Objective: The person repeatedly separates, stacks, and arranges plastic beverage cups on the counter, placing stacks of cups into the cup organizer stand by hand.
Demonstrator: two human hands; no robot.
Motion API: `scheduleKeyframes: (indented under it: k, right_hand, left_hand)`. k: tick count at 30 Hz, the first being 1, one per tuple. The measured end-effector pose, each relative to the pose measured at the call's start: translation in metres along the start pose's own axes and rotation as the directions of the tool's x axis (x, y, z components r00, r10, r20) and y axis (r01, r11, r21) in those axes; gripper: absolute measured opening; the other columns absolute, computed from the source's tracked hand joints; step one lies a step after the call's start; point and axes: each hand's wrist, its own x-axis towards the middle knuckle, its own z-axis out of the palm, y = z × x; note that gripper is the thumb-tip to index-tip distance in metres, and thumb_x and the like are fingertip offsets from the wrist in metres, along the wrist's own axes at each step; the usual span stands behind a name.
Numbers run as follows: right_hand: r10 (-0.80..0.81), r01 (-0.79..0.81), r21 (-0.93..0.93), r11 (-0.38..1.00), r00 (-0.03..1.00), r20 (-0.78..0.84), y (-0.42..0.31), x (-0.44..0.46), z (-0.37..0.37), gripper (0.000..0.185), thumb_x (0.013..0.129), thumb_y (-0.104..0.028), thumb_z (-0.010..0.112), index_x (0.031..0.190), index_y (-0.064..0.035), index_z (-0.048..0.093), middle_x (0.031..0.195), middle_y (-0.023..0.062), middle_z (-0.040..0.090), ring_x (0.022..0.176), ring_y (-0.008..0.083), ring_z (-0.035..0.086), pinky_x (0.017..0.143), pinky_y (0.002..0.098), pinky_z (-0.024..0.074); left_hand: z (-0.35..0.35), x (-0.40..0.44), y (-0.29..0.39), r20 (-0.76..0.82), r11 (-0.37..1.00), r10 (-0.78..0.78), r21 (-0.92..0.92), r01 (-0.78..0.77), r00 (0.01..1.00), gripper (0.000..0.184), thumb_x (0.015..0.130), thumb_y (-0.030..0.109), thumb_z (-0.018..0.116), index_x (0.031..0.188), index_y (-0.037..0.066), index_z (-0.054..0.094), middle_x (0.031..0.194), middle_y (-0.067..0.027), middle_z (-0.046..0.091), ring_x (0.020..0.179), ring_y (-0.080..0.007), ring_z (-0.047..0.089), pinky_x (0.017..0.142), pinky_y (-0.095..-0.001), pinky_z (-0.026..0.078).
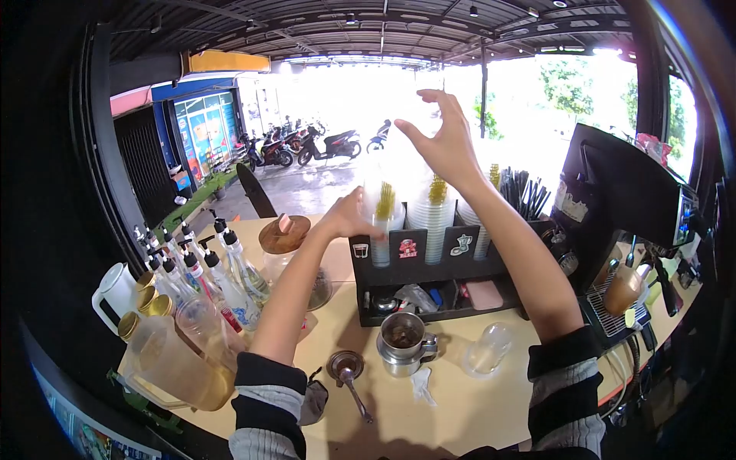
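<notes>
My left hand point(349, 216) is curled against the left stack of clear plastic cups point(381, 249), its thumb and fingers around the stack's side. Higher up, my right hand point(447, 142) is held with thumb and fingers spread apart, near the top of the cup stacks. Glare washes out the upper cups, so I cannot tell whether it touches any. The stacks, printed in gold, stand in a black cup holder point(429, 277) with stickers on its front.
Before me are a metal cup point(401, 339), a clear plastic cup point(489, 351) and a long-handled metal tool point(353, 383). Several pump bottles point(222, 270) and a jar with a wooden lid point(285, 233) stand left. At right is a coffee machine point(613, 207) with a brown drink point(623, 290).
</notes>
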Motion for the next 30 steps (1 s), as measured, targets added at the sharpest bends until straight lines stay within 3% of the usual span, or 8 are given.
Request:
scheduleKeyframes:
  k: [4,10,15,19,21,25,27,30]
  right_hand:
    - [-0.014,0.014,0.004,1.0,0.999,-0.047,0.001,0.006,-0.017,0.055,0.072,-0.033,0.073,0.111,0.0,0.051,0.108,0.0152,0.052,0.102,0.0285,0.05,0.087,0.0386,0.0413]
    - [0.029,-0.032,-0.026,0.999,0.995,-0.091,-0.001,0.007,-0.044,0.055,0.073,-0.036,0.072,0.112,-0.0027,0.052,0.111,0.0135,0.053,0.103,0.0254,0.051,0.087,0.038,0.0427]
    - [0.058,-0.062,-0.047,0.997,0.994,-0.088,0.0,0.0,-0.058,0.055,0.073,-0.037,0.072,0.112,-0.0037,0.053,0.11,0.0127,0.053,0.102,0.0257,0.051,0.087,0.0376,0.0426]
    - [0.105,-0.107,-0.039,0.993,0.993,-0.053,-0.006,-0.007,-0.069,0.054,0.074,-0.036,0.072,0.113,-0.0042,0.053,0.111,0.0124,0.053,0.103,0.0261,0.051,0.087,0.0379,0.0422]
    - [0.145,-0.146,-0.017,0.989,0.989,-0.041,-0.008,-0.009,-0.071,0.054,0.074,-0.036,0.072,0.114,-0.0043,0.053,0.111,0.0123,0.053,0.103,0.0263,0.051,0.087,0.0381,0.0421]
    - [0.123,-0.124,-0.019,0.992,0.992,-0.038,-0.004,-0.011,-0.072,0.055,0.074,-0.036,0.072,0.114,-0.0042,0.052,0.112,0.0129,0.052,0.106,0.028,0.05,0.087,0.0389,0.042]
    - [0.126,-0.127,-0.027,0.992,0.991,-0.034,-0.005,-0.012,-0.072,0.055,0.074,-0.036,0.072,0.114,-0.004,0.052,0.113,0.0132,0.052,0.107,0.0286,0.05,0.088,0.039,0.0419]
    - [0.189,-0.189,0.0,0.982,0.982,-0.005,-0.007,-0.014,-0.071,0.056,0.074,-0.037,0.071,0.115,-0.0031,0.052,0.113,0.0137,0.052,0.108,0.0289,0.049,0.089,0.0386,0.0414]
  left_hand:
    - [-0.017,0.014,0.001,-0.105,0.978,0.067,-0.189,-0.086,0.992,0.092,0.049,0.025,0.089,0.124,0.001,0.042,0.118,-0.0106,0.055,0.109,-0.0201,0.052,0.097,-0.0324,0.038]
    - [-0.025,0.019,0.011,-0.102,0.993,0.051,-0.1,-0.061,0.993,0.094,0.05,0.022,0.089,0.127,0.001,0.039,0.12,-0.0103,0.053,0.112,-0.0206,0.05,0.098,-0.0326,0.037]
    - [-0.017,0.007,0.015,0.119,0.979,0.205,-0.017,-0.205,0.972,0.1,0.05,0.024,0.088,0.131,0.001,0.035,0.122,-0.0121,0.051,0.114,-0.0217,0.048,0.099,-0.033,0.036]
    - [-0.015,0.011,0.0,0.096,0.975,0.219,-0.063,-0.214,0.971,0.102,0.05,0.027,0.088,0.132,0.002,0.034,0.124,-0.0128,0.05,0.115,-0.0219,0.048,0.099,-0.0341,0.037]
    - [-0.014,0.017,-0.01,0.098,0.992,-0.029,-0.122,0.041,0.995,0.098,0.054,0.028,0.087,0.133,0.004,0.034,0.124,-0.0118,0.051,0.114,-0.0218,0.049,0.098,-0.0344,0.039]
    - [-0.016,0.016,-0.003,-0.03,0.987,-0.002,-0.16,-0.003,1.0,0.089,0.059,0.029,0.085,0.13,0.004,0.038,0.119,-0.0108,0.055,0.11,-0.02,0.053,0.096,-0.0335,0.04]
    - [-0.019,0.012,0.004,0.124,0.992,0.001,-0.125,0.015,0.992,0.074,0.061,0.029,0.083,0.121,0.003,0.048,0.109,-0.0099,0.061,0.102,-0.019,0.058,0.092,-0.0322,0.043]
    - [-0.019,0.009,0.014,0.121,0.993,-0.1,-0.046,0.106,0.988,0.063,0.059,0.032,0.084,0.109,0.003,0.058,0.102,-0.0097,0.065,0.095,-0.0179,0.06,0.086,-0.0319,0.046]
